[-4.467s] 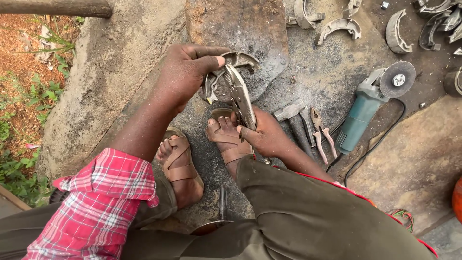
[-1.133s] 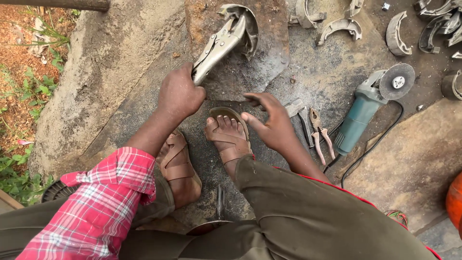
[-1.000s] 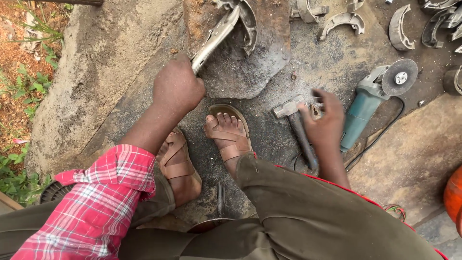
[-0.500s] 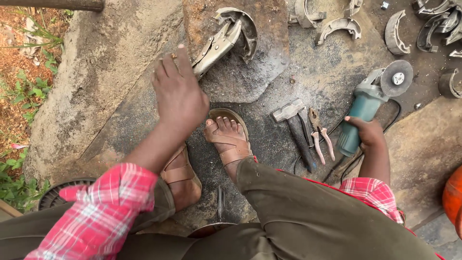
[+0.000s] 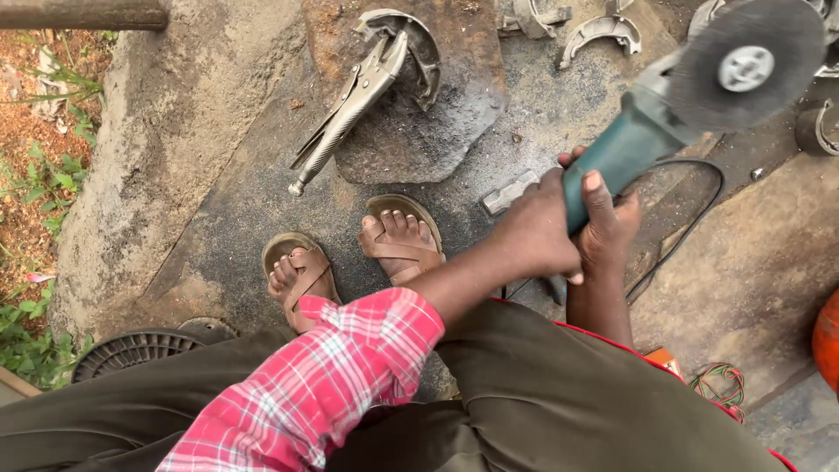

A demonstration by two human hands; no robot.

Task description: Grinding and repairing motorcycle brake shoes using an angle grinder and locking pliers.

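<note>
Both my hands hold a green angle grinder [image 5: 625, 149] lifted above the ground, its grey wire wheel [image 5: 743, 61] pointing to the upper right. My left hand [image 5: 533, 232] wraps the body from the left. My right hand [image 5: 612, 223] grips it from the right, thumb on top. Silver locking pliers [image 5: 350, 105] lie clamped on a curved metal shoe [image 5: 415, 39], resting on a rusty slab [image 5: 411, 131] ahead of my sandalled feet [image 5: 398, 236].
A hammer head [image 5: 511, 194] lies beside my left hand. The grinder's black cable [image 5: 690, 227] loops on the ground at right. More curved metal shoes [image 5: 599, 31] lie at the top. An orange object [image 5: 826, 341] sits at the right edge, a round black grate [image 5: 131, 350] lower left.
My left hand let go of the locking pliers, which now rest on the slab. My right hand took the grinder off the ground and raised it, and my left hand joined it.
</note>
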